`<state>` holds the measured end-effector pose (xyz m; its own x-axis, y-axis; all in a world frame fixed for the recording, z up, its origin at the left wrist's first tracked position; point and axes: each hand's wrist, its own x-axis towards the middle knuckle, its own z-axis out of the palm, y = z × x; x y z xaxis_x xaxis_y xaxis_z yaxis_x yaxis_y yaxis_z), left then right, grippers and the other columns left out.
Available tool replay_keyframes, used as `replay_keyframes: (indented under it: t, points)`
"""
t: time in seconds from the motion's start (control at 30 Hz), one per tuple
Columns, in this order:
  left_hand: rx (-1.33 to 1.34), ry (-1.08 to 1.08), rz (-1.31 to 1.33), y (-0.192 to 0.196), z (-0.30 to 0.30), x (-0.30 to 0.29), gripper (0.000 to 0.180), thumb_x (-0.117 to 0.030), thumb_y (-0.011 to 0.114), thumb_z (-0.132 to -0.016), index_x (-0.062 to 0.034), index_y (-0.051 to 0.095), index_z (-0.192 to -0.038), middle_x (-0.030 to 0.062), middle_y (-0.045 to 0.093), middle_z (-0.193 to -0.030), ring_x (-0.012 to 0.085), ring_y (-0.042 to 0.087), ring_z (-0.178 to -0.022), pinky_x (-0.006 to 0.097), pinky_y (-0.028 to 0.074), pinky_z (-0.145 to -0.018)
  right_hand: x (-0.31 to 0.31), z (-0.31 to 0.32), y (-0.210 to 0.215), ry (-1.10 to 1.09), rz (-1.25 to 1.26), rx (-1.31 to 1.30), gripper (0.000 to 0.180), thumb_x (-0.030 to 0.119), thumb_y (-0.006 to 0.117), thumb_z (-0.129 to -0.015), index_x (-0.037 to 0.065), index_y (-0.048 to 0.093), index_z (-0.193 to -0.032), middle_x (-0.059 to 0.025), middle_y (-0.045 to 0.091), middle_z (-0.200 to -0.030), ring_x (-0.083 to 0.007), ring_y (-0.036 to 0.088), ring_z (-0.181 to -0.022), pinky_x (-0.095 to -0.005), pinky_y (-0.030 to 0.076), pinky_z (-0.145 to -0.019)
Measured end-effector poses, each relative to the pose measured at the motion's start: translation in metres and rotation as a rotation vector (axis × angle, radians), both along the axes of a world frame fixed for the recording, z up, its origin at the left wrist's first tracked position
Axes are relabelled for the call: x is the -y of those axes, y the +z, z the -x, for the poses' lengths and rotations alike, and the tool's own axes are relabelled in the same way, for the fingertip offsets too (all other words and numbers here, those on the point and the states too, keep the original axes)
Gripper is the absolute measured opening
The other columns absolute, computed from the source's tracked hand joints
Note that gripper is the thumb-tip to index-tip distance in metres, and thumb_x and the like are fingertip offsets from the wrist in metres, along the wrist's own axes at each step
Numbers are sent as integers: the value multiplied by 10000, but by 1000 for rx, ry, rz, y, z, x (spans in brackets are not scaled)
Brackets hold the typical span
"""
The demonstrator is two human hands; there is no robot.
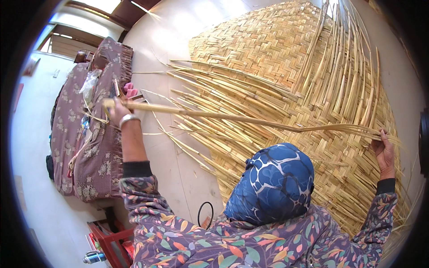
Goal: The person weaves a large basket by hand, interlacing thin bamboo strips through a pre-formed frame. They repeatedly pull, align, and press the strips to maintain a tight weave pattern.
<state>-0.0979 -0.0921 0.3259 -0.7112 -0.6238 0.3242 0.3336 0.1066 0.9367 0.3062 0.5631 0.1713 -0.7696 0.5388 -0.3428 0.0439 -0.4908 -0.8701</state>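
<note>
Head view looks down on a pale floor (pixel 185 176) with a big woven mat (pixel 250 49) lying across it. The mat is the thing being made. Its upper part is woven tight in a zigzag, and more weaving shows near its right edge, so I think a lot of it is done. Beyond the left edge of the floor, a purple flowered cloth (pixel 100 161) covers something big.

Many loose strips (pixel 237 102) lie over the mat and poke out past its left edge. More long strips (pixel 342 67) run up toward its top right corner. They are not woven in there, so I guess those sides are what is left to do. Some of the lower part is behind the person's blue cap (pixel 277 183), so I cannot tell how it looks.

One long cane piece (pixel 241 118) is stretched above the mat, from beyond its left edge to near its right edge. It spreads into thin strands at the right end. The left hand (pixel 118 111) has its fingers curled around the thick end. The right hand (pixel 383 152) pinches the thin strands between thumb and fingers. A shiny bracelet (pixel 130 118) sits on the left wrist.
</note>
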Motion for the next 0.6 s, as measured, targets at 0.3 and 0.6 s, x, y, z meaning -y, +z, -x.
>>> replay_keyframes:
  t: [0.3, 0.6]
  points:
    - [-220, -206, 845, 49, 55, -96, 227, -186, 573, -871, 15, 494, -802, 104, 639, -652, 152, 597, -502, 276, 469, -452, 5, -10, -13, -120, 72, -6, 143, 151, 575, -877, 75, 609, -994, -22, 643, -902, -127, 631, -755, -249, 545, -615]
    - [362, -440, -199, -22, 130, -125, 150, -57, 560, -818, 66, 502, -880, 169, 599, -668, 211, 563, -483, 302, 494, -442, -58, -70, -9, -341, -41, 20, 177, 161, 571, -883, 100, 594, -1047, -20, 625, -969, -131, 621, -821, -249, 532, -668]
